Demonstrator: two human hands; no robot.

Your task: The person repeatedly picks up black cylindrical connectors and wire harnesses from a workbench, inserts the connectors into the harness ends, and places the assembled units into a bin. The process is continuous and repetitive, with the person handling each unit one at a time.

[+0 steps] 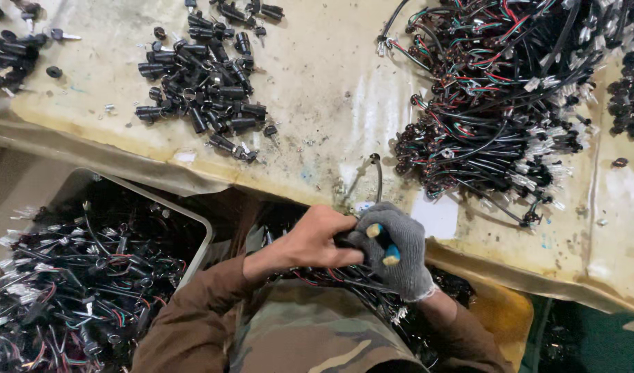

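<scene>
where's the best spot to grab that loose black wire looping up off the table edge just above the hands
Probably at the top of the black wire loop, pinched from above: there the arch stands clear of the table. Its lower ends run down among the clutter by the left hand and gloved right hand.

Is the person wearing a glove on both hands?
No, only the right hand wears a grey knitted glove; the left hand is bare as both grip a black cable part.

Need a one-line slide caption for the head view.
Bare left hand and grey-gloved right hand grip a black wired connector at a worn tan bench.
</scene>
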